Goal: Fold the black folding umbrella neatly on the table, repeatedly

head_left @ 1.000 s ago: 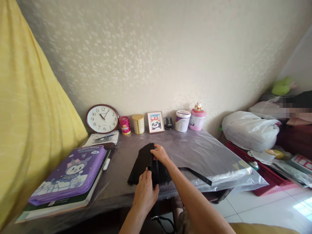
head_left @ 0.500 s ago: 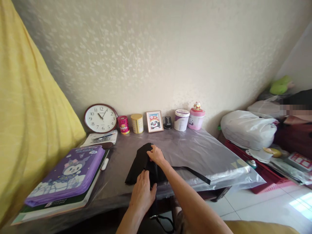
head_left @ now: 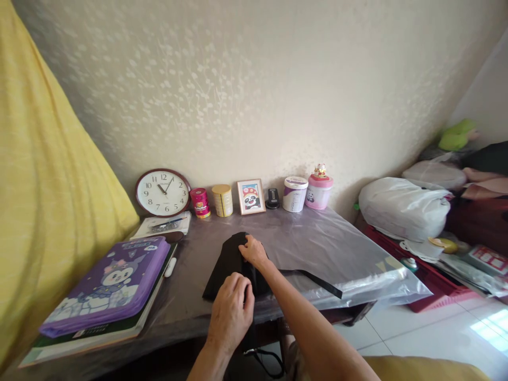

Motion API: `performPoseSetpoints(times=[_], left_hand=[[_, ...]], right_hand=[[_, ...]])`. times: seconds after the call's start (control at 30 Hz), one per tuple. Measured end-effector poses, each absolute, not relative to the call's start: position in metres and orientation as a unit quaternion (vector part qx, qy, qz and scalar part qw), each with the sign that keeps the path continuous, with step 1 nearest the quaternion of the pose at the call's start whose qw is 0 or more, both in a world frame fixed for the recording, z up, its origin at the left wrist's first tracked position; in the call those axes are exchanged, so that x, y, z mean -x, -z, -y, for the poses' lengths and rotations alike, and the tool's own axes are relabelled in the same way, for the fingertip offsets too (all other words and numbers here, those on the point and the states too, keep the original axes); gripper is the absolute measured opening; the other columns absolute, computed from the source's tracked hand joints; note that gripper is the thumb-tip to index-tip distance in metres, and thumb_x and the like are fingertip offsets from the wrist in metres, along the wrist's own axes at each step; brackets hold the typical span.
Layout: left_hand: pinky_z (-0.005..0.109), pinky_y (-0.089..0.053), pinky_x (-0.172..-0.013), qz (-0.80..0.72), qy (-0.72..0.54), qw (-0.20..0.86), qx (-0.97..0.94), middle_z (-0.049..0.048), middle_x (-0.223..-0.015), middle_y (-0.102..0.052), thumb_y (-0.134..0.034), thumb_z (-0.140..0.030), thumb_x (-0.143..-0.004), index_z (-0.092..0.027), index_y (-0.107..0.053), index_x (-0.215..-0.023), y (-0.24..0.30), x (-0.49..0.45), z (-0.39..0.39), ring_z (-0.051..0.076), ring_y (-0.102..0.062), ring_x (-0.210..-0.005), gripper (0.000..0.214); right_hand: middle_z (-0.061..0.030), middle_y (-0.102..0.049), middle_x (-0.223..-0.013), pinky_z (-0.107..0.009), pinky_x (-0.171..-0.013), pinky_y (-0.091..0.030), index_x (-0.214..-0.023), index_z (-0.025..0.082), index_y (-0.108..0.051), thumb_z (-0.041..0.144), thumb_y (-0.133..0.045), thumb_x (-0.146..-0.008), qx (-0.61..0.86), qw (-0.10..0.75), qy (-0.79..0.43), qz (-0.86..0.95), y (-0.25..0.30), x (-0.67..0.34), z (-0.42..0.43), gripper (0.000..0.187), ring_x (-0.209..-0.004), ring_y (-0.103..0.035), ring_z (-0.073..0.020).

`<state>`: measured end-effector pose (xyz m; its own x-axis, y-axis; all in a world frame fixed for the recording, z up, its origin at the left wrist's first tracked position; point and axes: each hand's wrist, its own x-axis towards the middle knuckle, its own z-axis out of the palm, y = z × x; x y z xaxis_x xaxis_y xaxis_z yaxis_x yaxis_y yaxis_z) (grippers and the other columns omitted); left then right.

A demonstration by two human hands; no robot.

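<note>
A folded black cloth with straps (head_left: 224,267) lies near the table's front edge. My right hand (head_left: 254,250) presses its bent fingers and thumb onto the cloth's far part, gripping a fold. At the near edge is my left hand (head_left: 232,304), its fingers curled in toward the thumb around the black material; the fingertips are partly hidden. One black strap (head_left: 313,278) stretches right across the tabletop. Another strap (head_left: 268,362), with a small metal buckle, hangs below the table edge.
A purple zip case (head_left: 115,283) rests on books at left. Along the wall stand a clock (head_left: 162,193), tins, a picture frame (head_left: 251,197), a black stapler-like object (head_left: 272,198) and two tubs. White bags (head_left: 402,206) and a red crate (head_left: 428,296) are at right.
My left hand has risen slightly, and its fingers have curled from lying extended on the cloth. My right hand stays at the same spot on the cloth.
</note>
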<state>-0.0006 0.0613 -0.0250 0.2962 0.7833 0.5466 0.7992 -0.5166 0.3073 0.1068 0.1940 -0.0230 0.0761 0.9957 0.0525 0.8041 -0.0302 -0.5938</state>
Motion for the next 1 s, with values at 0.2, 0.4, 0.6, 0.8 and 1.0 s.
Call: performPoseSetpoints(times=[0.2,0.4,0.6,0.8,1.0], left_hand=[[0.04,-0.039,-0.097,0.455,0.285,0.048,0.842,0.0084,-0.118,-0.057,-0.039,-0.016,-0.085,-0.015,-0.056,-0.112,0.039,-0.005,-0.064,0.022,-0.049,-0.111,0.032],[0.045,-0.034,-0.101,0.495,0.245,0.062,0.831,0.0068,-0.127,-0.054,-0.04,-0.018,-0.084,-0.016,-0.055,-0.117,0.047,-0.004,-0.066,0.024,-0.044,-0.119,0.037],[0.043,-0.037,-0.097,0.504,0.231,0.066,0.83,0.0075,-0.126,-0.055,-0.04,-0.019,-0.084,-0.018,-0.058,-0.116,0.048,-0.006,-0.065,0.024,-0.047,-0.115,0.036],[0.043,-0.038,-0.096,0.519,0.228,0.06,0.822,0.0086,-0.127,-0.054,-0.041,-0.02,-0.085,-0.019,-0.059,-0.115,0.045,-0.005,-0.063,0.024,-0.049,-0.113,0.035],[0.044,-0.038,-0.096,0.532,0.22,0.047,0.816,0.007,-0.129,-0.052,-0.042,-0.02,-0.084,-0.024,-0.058,-0.116,0.041,-0.004,-0.062,0.023,-0.049,-0.11,0.035]], right_hand=[[-0.01,-0.07,-0.083,-0.027,-0.075,-0.042,-0.118,0.008,-0.051,0.024,-0.047,-0.079,0.674,0.265,-0.199,0.661,0.026,-0.109,-0.195,0.043,-0.089,-0.063,-0.0211],[-0.0021,-0.067,-0.063,-0.023,-0.07,-0.043,-0.12,0.009,-0.048,0.025,-0.046,-0.082,0.642,0.277,-0.234,0.675,0.026,-0.111,-0.192,0.041,-0.069,-0.065,-0.0155],[0.0019,-0.064,-0.06,-0.021,-0.064,-0.044,-0.114,0.014,-0.053,0.027,-0.044,-0.085,0.59,0.311,-0.258,0.699,0.026,-0.115,-0.187,0.032,-0.053,-0.06,-0.0106],[-0.0005,-0.065,-0.081,-0.02,-0.071,-0.043,-0.093,0.02,-0.062,0.021,-0.047,-0.083,0.52,0.336,-0.177,0.765,0.027,-0.121,-0.171,0.018,-0.071,-0.06,-0.0111],[-0.0037,-0.062,-0.088,-0.023,-0.081,-0.041,-0.086,0.02,-0.063,0.025,-0.044,-0.086,0.46,0.297,-0.109,0.83,0.027,-0.131,-0.152,0.019,-0.084,-0.055,-0.0135]])
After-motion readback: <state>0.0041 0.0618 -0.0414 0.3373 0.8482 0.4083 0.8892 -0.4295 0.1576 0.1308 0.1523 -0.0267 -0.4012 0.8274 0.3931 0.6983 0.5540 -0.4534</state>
